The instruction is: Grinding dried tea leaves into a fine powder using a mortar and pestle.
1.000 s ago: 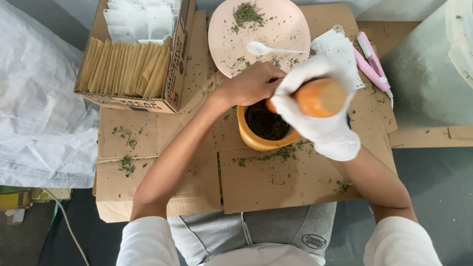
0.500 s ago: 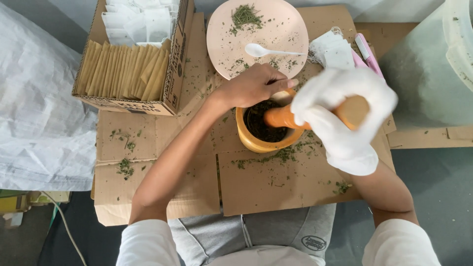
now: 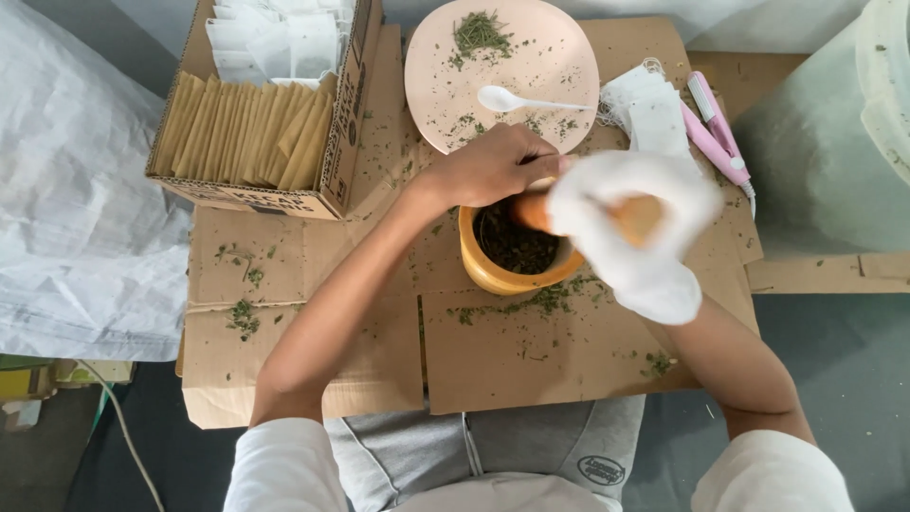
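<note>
White cloth wraps the right hand [image 3: 633, 228], clamped round a wooden pestle [image 3: 536, 212] tilted into a yellow wooden mortar [image 3: 512, 256] w/ dark crushed herbs. Bare left hand [image 3: 493, 166] grips the mortar's far rim. Mortar sits on flattened brown cardboard [image 3: 531, 351], green flakes scattered. Beyond: pink round plate [image 3: 531, 47] w/ white plastic spoon [image 3: 526, 100]; cardboard box of tan sachets [image 3: 251, 123] to the left.

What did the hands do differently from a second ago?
The right hand, in a white glove, tipped the wooden pestle from upright to slanted and swung right, away over the mortar's rim. The left hand stayed gripping the mortar's far edge. The plate, the spoon and the box did not move.
</note>
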